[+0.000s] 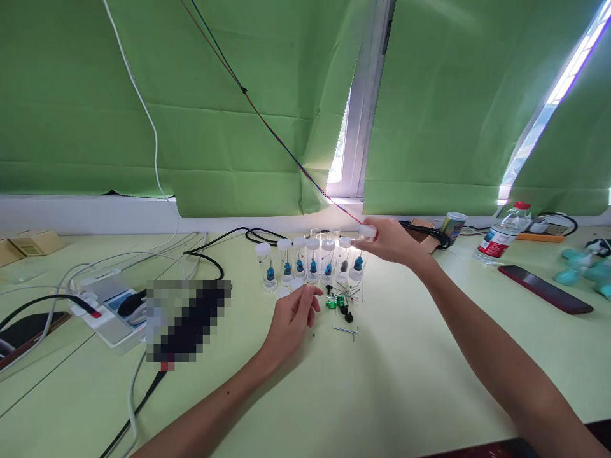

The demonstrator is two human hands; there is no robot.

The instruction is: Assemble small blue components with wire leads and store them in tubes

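A row of several clear vials (312, 261) with white caps stands across the middle of the table, most with a blue piece and a thin metal pin inside. My right hand (389, 240) grips a white cap (366, 233) at the row's right end, just above a vial (357, 268) with a blue piece in it. In front of the row is my left hand (292, 312), its thumb and fingers pinched together; anything between them is too small to make out. Right of it lie green pieces (331, 304), black round pieces (349, 316) and thin metal pins (346, 329).
A bottle with a red cap (503, 234), a dark phone (544, 289) and a printed can (452, 226) stand or lie to the right. On the left are a white power strip (114, 312) and tangled cables (48, 318). Green blinds (238, 146) hang behind.
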